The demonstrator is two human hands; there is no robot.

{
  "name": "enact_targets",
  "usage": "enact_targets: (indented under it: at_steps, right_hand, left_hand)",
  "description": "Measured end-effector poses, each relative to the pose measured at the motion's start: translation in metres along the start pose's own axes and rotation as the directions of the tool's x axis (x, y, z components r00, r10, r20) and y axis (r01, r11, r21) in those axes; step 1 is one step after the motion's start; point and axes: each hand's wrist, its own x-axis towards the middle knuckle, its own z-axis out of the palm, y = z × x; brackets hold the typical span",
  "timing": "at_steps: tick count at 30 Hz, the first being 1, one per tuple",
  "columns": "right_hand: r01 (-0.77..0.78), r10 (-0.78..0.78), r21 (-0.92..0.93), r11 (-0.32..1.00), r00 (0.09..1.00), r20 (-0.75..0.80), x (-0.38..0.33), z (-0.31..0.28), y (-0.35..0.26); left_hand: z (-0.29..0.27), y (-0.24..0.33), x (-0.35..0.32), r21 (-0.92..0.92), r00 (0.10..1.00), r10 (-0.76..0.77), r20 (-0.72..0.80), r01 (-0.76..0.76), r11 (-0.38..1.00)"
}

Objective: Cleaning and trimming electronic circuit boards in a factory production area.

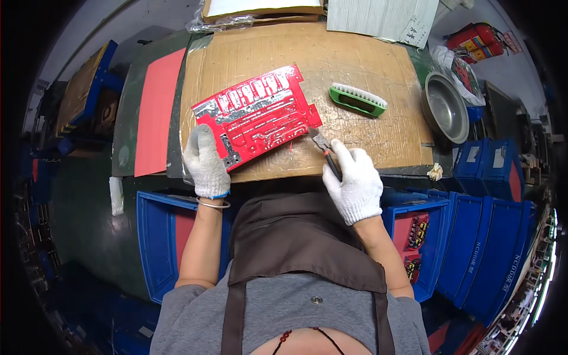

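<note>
My left hand (pixel 205 161), in a white knit glove, grips the lower left corner of a red circuit board (pixel 239 131) with shiny silver areas and cut-outs. The board is tilted, its right side higher. My gloved right hand (pixel 356 184) is closed around side cutters (pixel 329 155) with dark and orange handles. Their metal jaws meet the board's lower right edge; whether they touch it I cannot tell. To the right, a green brush (pixel 358 106) with white bristles lies on the cardboard sheet (pixel 384 145).
A metal basin (pixel 445 107) stands at the table's right edge, and a red sheet (pixel 158 112) lies on the left. Blue bins (pixel 155 248) flank my lap; the right bin (pixel 435 248) holds red boards. A fire extinguisher (pixel 480 40) is at the far right.
</note>
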Motion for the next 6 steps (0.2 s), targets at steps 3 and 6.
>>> enact_targets:
  at_steps: [3, 6]
  right_hand:
    - [-0.026, 0.025, -0.088, 0.996, 1.0, -0.008, 0.0037, 0.002, 0.0103]
    - [-0.007, 0.01, -0.154, 0.988, 1.0, 0.021, 0.0085, 0.0018, 0.0102]
  left_hand:
    - [-0.0034, -0.0041, 0.0029, 0.0, 1.0, 0.012, 0.014, -0.012, 1.0]
    - [-0.0041, -0.0007, 0.0037, 0.005, 0.999, -0.012, 0.03, 0.012, 1.0]
